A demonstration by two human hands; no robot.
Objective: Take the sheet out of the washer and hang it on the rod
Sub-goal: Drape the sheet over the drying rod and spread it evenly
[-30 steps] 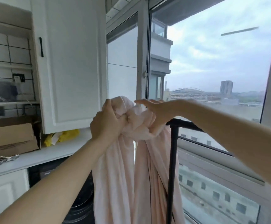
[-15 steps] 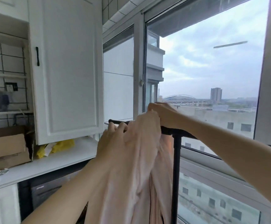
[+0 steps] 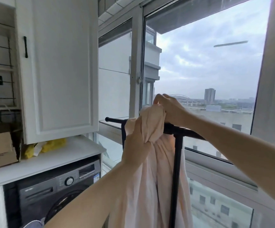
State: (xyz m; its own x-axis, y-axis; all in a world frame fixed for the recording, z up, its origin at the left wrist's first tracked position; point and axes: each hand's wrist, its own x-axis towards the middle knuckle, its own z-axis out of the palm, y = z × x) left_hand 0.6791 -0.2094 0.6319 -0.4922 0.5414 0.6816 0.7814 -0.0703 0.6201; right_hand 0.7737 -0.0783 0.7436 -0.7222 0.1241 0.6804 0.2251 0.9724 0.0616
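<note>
So the washer part looks done: the pink sheet (image 3: 151, 178) is out of the dark front-loader (image 3: 54, 191) at lower left and up at the black rod (image 3: 115, 120) in the middle of the frame, in front of the big window. It's all bunched into one thick rope, though. The left hand (image 3: 136, 139) has its fingers curled tight round a fistful just under the rod, and the right hand (image 3: 169, 109) is above the rod with fingertips (image 3: 156, 99) pinching the top of the bunch. Most of the fabric hangs straight down the lower centre, on the near side of the rack's upright post (image 3: 176, 170). A bit of pink shows to the right of that post too, so I'd guess some of it is already over the far side, but I can't tell how much. What's left, as I read it: get the bundle properly across, spread it out along the rod so it isn't one wad, then let go. The bare end of the rod pokes out to the left of the hands, so there's room that way. I'd call it most of the way there, just not hung neatly.
</note>
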